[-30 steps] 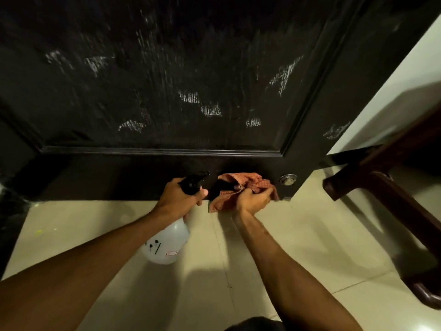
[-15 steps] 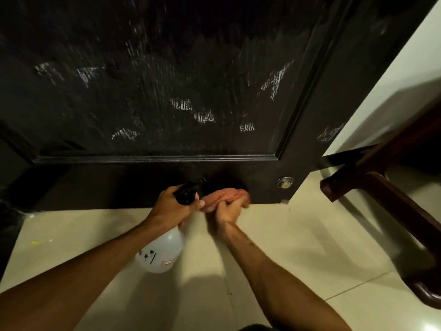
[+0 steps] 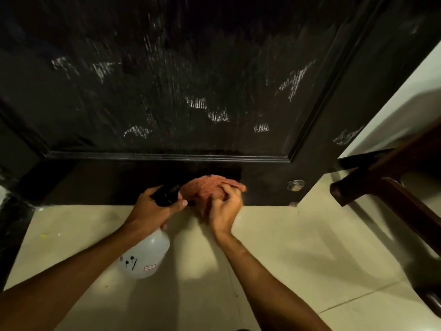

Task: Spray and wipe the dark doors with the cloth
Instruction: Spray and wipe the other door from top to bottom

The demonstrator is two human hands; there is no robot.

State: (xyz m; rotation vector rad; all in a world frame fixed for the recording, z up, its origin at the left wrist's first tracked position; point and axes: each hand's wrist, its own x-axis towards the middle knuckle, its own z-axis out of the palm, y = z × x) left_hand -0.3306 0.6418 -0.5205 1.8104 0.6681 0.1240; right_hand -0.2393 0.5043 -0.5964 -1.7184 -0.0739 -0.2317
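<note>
One dark door (image 3: pixel 191 68) fills the view in front of you. It is black and shiny, with white scratchy marks all over its big sunken panel. Low on its right side sits one small round silver knob (image 3: pixel 295 185). You have one orange cloth (image 3: pixel 207 188), bunched up and pressed against the bottom strip of the door, just above the pale floor (image 3: pixel 298 247). Your right hand (image 3: pixel 224 206) grips the cloth; it looks blurry. Your left hand (image 3: pixel 152 209) is curled tight around the black top of one white spray bottle (image 3: pixel 145 256), which hangs down over the floor.
</note>
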